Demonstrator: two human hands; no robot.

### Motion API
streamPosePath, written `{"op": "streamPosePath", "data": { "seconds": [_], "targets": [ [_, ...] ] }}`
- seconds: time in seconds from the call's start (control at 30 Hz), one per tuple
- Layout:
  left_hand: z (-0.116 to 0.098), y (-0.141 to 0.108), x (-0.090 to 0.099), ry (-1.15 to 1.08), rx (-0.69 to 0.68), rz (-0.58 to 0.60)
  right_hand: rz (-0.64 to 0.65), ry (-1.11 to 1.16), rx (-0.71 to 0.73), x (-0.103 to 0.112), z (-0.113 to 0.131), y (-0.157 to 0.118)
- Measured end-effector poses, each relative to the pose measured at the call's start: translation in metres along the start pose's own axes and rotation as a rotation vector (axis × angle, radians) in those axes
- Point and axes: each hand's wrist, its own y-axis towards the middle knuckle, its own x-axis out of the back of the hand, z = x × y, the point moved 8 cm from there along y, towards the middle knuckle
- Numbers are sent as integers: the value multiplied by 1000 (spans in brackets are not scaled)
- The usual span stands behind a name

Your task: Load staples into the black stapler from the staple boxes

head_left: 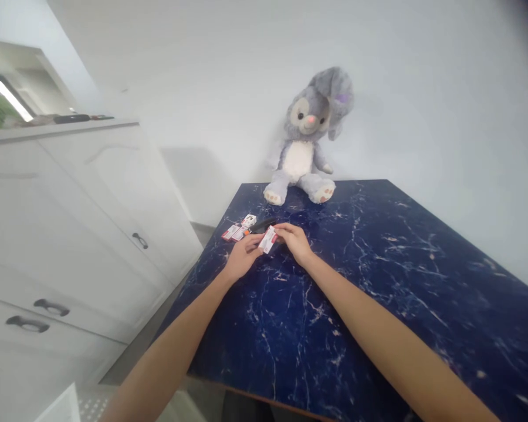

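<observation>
A small white and red box (268,240) is held between my two hands, tilted above the table. My left hand (243,256) pinches its left side and lower corner, fingers closed. On its upper right edge the fingers of my right hand (294,241) are closed too. Just beyond my left hand lie several similar small boxes (231,232), grouped together on the tabletop. A black object with an orange part (262,225) rests behind the held box; my hands partly hide it, and I cannot make out its kind.
The blue marbled table (356,281) spreads under my arms. A grey plush rabbit (303,140) sits at its far edge against the wall. White cabinets (79,223) with dark handles stand to the left, past a gap beside the table.
</observation>
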Motion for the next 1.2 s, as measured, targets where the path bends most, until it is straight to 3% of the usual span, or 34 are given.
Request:
{"op": "streamPosePath", "data": {
  "seconds": [0.23, 0.53, 1.2],
  "targets": [
    [5, 1, 12, -36, 35, -112, 59, -201, 111, -7, 13, -7],
    [-2, -2, 15, 23, 54, -116, 168, -362, 283, -21, 20, -10],
    [-7, -1, 16, -30, 19, -145, 274, -421, 253, -34, 23, -19]
  ]
}}
